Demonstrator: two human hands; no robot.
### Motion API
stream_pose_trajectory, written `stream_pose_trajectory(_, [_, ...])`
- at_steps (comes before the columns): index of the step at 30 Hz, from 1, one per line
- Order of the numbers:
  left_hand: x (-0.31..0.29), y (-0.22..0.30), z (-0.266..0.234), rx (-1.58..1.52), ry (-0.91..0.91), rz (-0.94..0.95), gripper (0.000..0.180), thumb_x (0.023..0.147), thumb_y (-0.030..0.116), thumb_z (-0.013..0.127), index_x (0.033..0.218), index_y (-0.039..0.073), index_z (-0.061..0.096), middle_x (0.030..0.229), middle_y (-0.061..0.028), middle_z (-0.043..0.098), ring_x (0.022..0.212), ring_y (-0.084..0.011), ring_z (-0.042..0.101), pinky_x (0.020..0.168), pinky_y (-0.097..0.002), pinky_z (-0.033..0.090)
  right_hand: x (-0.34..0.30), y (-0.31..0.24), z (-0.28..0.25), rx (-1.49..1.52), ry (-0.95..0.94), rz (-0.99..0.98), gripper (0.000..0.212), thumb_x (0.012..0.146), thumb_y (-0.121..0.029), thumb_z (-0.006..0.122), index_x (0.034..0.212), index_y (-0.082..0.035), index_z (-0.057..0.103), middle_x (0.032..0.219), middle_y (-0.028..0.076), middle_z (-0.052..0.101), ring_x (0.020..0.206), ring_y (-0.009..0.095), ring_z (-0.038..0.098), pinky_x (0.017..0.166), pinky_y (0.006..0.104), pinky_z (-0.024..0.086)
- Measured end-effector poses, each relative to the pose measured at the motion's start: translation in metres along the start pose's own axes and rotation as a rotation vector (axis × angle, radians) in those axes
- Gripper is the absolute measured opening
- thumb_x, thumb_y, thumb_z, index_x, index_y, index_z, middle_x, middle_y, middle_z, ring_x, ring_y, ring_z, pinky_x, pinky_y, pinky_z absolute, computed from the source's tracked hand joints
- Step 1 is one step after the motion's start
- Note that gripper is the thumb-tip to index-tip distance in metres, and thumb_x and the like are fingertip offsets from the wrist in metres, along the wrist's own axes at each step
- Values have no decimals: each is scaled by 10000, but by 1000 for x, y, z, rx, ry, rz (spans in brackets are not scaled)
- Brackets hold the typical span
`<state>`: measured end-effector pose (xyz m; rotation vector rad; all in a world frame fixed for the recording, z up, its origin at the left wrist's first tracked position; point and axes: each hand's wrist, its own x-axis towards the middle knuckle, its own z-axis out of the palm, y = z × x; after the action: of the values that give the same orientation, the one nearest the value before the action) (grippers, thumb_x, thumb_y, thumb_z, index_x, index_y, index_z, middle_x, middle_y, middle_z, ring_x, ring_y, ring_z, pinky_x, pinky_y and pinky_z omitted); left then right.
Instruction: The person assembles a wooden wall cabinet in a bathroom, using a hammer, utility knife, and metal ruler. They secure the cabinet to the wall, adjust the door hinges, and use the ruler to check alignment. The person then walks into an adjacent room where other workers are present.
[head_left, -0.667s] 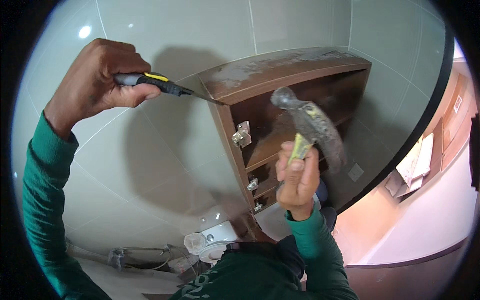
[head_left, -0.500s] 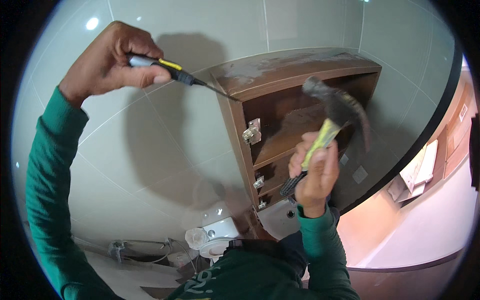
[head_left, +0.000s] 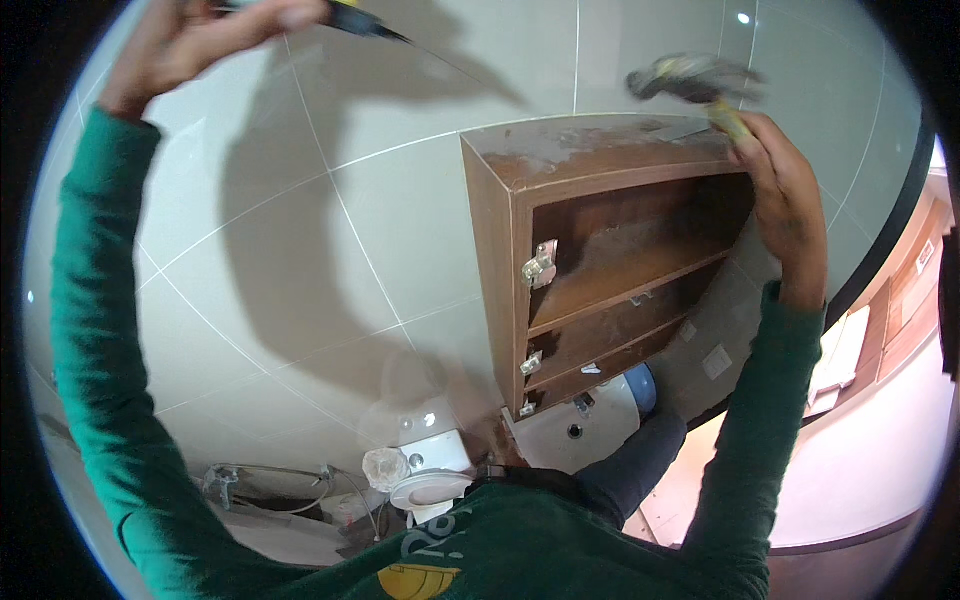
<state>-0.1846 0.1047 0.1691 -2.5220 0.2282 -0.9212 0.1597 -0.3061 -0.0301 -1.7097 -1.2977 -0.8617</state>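
At the upper left my left hand (head_left: 185,50) is closed round a screwdriver (head_left: 358,20) with a dark, grey and yellow handle. Its long thin shaft points right and down, apart from the cabinet. My right hand (head_left: 792,205) grips a hammer (head_left: 690,78) by its yellow handle, above the cabinet's right end; motion blurs the head. Between my arms, the brown wooden cabinet (head_left: 490,235) is against the wall, with open shelves and a dusty, grey-smeared top. Metal hinges (head_left: 540,264) run down its left front edge. A flat grey piece (head_left: 682,130) lies on top; its kind is unclear.
Large pale tiles (head_left: 400,190) cover the wall behind. Below the cabinet is a white washbasin (head_left: 545,440) with a blue rounded thing (head_left: 641,388) beside it. A white toilet (head_left: 432,488) stands lower left, near a metal rail with a hose (head_left: 270,480). A bright room opens at the right.
The screwdriver has come away from the cabinet's top left corner, up and left with my left hand. My right hand has raised the hammer up and right, above the cabinet. The view has shifted.
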Motion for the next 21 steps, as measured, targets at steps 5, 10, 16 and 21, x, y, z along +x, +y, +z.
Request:
stream_pose_trajectory(5, [-67,49,-12,25,79,-325,553,972,544,688,1141,18,713,992,-94,676,934,-199,624,863,-356,496,70,51,37,-321,-269,-311,270,1042,-265,594,1194,-94,739,1044,126,719,992,267,643,905,445,496])
stream_pose_trajectory(10, [-102,215,68,-472,364,-755,451,968,477,690,973,27,653,807,-26,554,782,-138,512,714,-299,441,89,74,81,52,-463,-36,219,970,-161,712,1172,-91,761,1075,132,731,1054,299,653,972,446,504])
stream_pose_trajectory(16, [-99,323,145,-1121,358,-806,410,969,339,773,1105,4,579,878,-1,573,769,-104,527,680,-292,465,96,61,87,17,-545,56,271,953,-164,726,1199,-53,749,1172,120,732,1126,267,674,1024,398,509])
stream_pose_trajectory(21, [-46,361,179,-1194,640,-949,363,984,229,731,1185,0,532,950,-46,571,858,-154,559,761,-313,475,33,-17,48,408,-88,221,530,1031,-359,677,1367,48,623,1317,188,703,1249,284,663,1082,419,492])
